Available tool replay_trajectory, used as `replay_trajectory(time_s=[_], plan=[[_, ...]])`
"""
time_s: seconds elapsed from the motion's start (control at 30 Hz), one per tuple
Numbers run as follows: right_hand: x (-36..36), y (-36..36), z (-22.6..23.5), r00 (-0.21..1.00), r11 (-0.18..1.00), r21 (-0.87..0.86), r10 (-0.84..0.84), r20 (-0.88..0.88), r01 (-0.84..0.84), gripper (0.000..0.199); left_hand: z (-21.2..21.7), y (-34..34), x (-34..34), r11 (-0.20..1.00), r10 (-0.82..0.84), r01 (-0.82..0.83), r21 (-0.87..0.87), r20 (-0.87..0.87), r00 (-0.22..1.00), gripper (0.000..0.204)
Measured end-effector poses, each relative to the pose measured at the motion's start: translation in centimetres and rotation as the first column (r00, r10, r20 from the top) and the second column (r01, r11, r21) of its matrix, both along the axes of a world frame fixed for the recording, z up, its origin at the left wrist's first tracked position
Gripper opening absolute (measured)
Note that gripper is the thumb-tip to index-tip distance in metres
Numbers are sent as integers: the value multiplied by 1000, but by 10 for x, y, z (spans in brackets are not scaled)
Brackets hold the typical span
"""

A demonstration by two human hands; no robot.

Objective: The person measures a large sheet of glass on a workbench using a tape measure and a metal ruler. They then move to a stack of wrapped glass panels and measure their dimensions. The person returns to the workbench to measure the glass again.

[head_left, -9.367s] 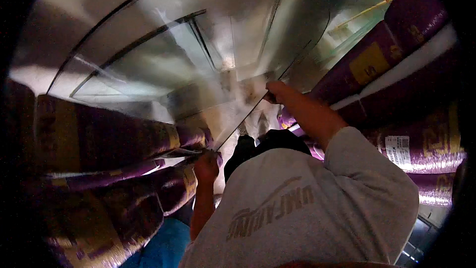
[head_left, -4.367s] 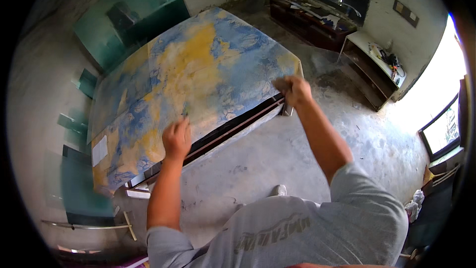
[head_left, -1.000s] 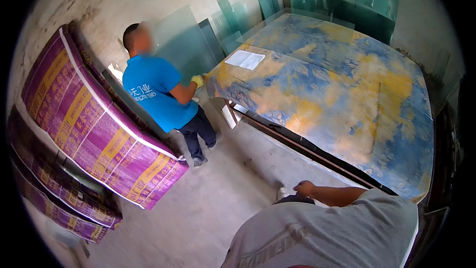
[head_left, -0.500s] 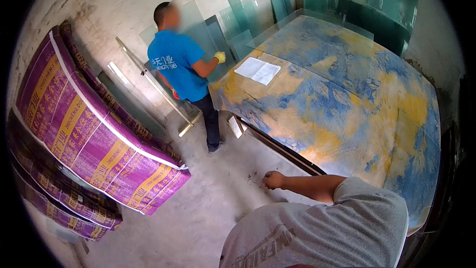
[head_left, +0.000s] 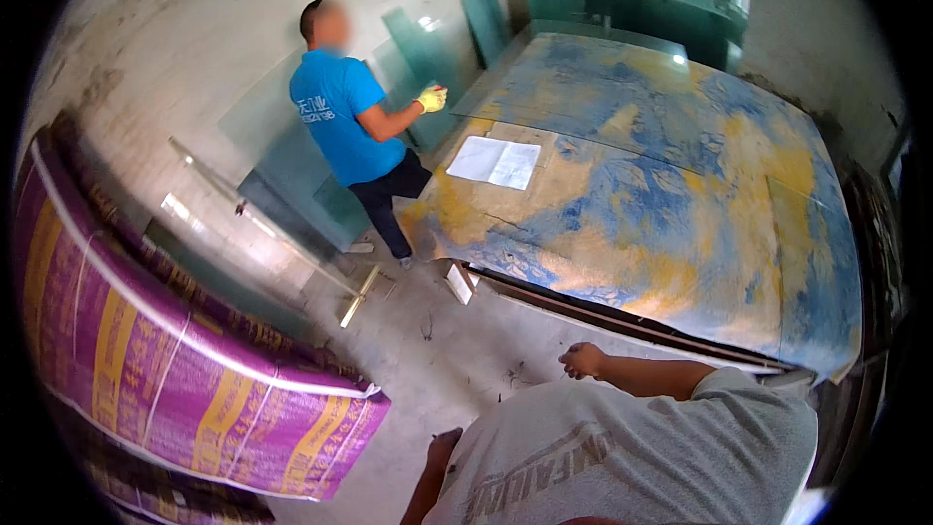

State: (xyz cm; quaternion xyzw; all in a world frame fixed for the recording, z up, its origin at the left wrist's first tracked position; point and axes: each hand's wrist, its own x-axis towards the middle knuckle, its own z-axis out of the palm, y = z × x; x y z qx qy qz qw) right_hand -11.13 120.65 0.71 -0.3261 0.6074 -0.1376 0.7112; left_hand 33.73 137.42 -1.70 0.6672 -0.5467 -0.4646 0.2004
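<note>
- Left hand (head_left: 442, 447): I see only a small part of it at the edge of the grey shirt (head_left: 622, 457). The fingers are hidden, so I cannot tell whether the grip is open or closed, or whether it holds anything.
- Right hand (head_left: 584, 361): it hangs in the air above the concrete floor (head_left: 437, 350), near the front edge of the big table (head_left: 622, 316). The fingers are curled into a loose fist. I see nothing in it, and it touches nothing.
- The table top carries a mottled blue and yellow cover (head_left: 661, 185), worn and patchy. Its right end is cut off by the dark rim of the view.
- A white sheet of paper (head_left: 494, 162) lies flat on the cover near the far left corner.
- A co-worker in a blue shirt (head_left: 335, 117) stands at that corner, wearing a yellow glove (head_left: 431, 98). The co-worker's other hand is hidden behind the body.
- Green-tinted glass panes (head_left: 292, 185) lean on the wall behind the co-worker. Their edges are hard to separate from one another.
- Purple and yellow wrapped packs (head_left: 165, 360) are stacked at left, glossy, partly cut off.
</note>
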Motion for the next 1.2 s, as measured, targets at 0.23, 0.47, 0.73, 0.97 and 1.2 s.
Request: replay_trajectory(time_s=[0.23, 0.47, 0.73, 0.97, 1.2], plan=[[46, -1, 66, 983, 959, -223, -185, -17, 176, 30, 96, -157, -14, 843, 429, -75, 533, -581, 692, 26], [23, -23, 142, 997, 898, -434, 75, -3, -69, 55, 150, -247, -145, 869, 226, 208, 449, -734, 640, 30], [-16, -62, 136, 979, 765, -612, 155, -131, -203, 55, 190, -277, -255, 772, 17, 506, 385, -809, 588, 50], [-77, -76, 143, 983, 708, -688, 173, -53, -162, 64, 171, -291, -291, 779, 111, 381, 499, -707, 699, 29], [-72, -116, 156, 963, 860, -466, 265, 55, -210, 58, 154, -330, -274, 861, -256, 445, 247, -544, 799, 31]])
